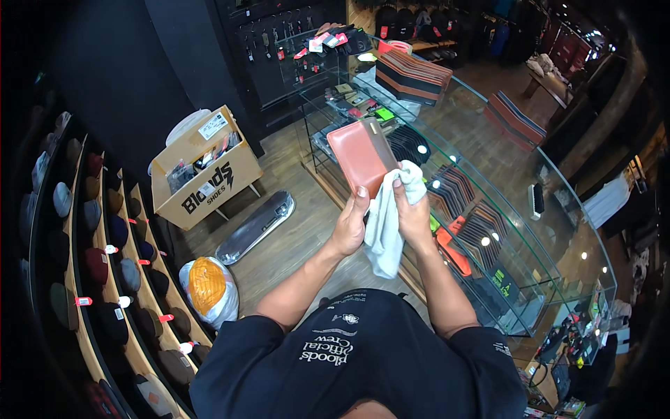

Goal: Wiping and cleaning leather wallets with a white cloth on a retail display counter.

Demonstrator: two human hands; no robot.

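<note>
A reddish-brown leather wallet (357, 157) with a dark brown strip along its right side is held up in front of me, tilted. My left hand (349, 227) grips its lower left corner, thumb lying on the front face. Bunched in my right hand (414, 220) is a whitish cloth (384, 244), pressed against the wallet's lower right part. The cloth hangs down between both hands and hides that corner. Behind the wallet stands a glass display case (516, 230), with rows of brown and black wallets (452, 188) seen through its top.
Stacked wallets (413, 78) and a second stack (515, 119) sit on the glass, with a black brush (536, 201) farther right. To the left are an open cardboard box (209, 181), a wrapped skateboard deck (257, 227), a plastic bag (209, 290) and cap shelves (87, 230).
</note>
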